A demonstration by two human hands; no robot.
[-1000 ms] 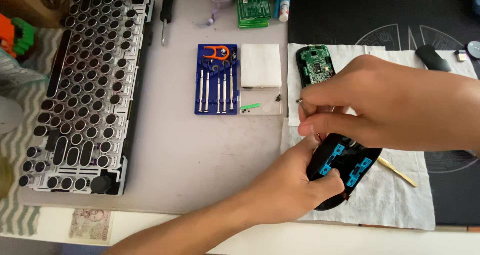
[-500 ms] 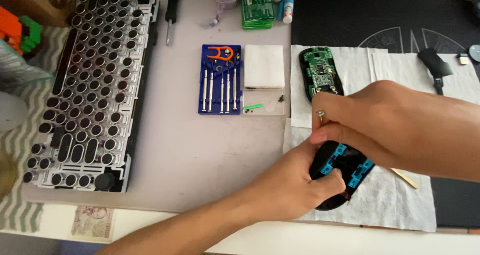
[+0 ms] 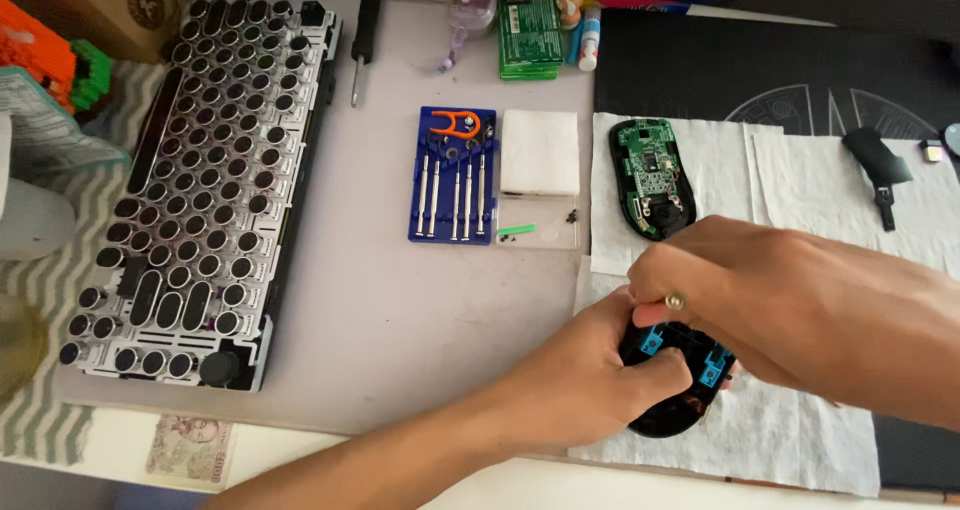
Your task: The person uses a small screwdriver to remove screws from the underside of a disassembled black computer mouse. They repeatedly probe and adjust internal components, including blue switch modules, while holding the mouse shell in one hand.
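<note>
My left hand [image 3: 590, 375] grips a black mouse shell [image 3: 672, 385] with small blue parts inside, holding it just above the white paper towel [image 3: 800, 430] at the lower right. My right hand [image 3: 760, 290] reaches in from the right and pinches a thin screwdriver whose silver end [image 3: 676, 301] shows above the shell. The screwdriver's tip is hidden by my fingers. The mouse's other half, with a green circuit board [image 3: 653, 175], lies on the towel just behind my hands.
A blue tray of small screwdrivers [image 3: 453, 175] and a white pad [image 3: 540, 152] with loose screws [image 3: 571, 216] sit mid-desk. A keyboard without keycaps [image 3: 195, 180] fills the left. A black screwdriver [image 3: 361, 35] and a green board [image 3: 530, 30] lie at the back. A black mat [image 3: 760, 60] covers the right.
Both hands with the mouse shell have shifted slightly down and right in view. My right hand has closed in over the shell, fingers bunched on the screwdriver.
</note>
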